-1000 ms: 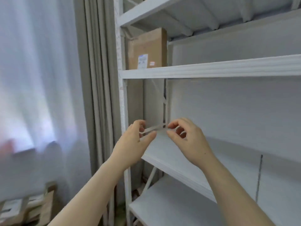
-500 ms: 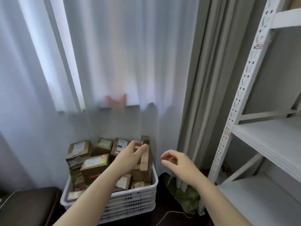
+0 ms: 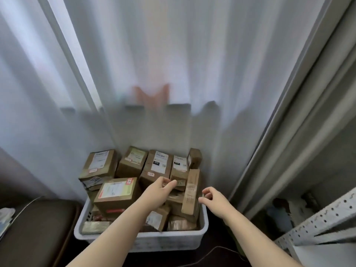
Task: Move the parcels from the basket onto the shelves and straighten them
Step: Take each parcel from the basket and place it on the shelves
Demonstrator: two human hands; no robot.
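Reaching over the white basket [image 3: 173,238] on the floor, I held my left hand [image 3: 159,191] above the heaped parcels [image 3: 115,191], fingers loosely curled, gripping nothing. My right hand [image 3: 212,201] hovered just beside the tall narrow parcel [image 3: 190,193] standing upright at the basket's right side, its fingers likewise loose and empty. The shelf upright [image 3: 317,218] stood to my right.

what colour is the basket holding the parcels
The basket is white; head view.
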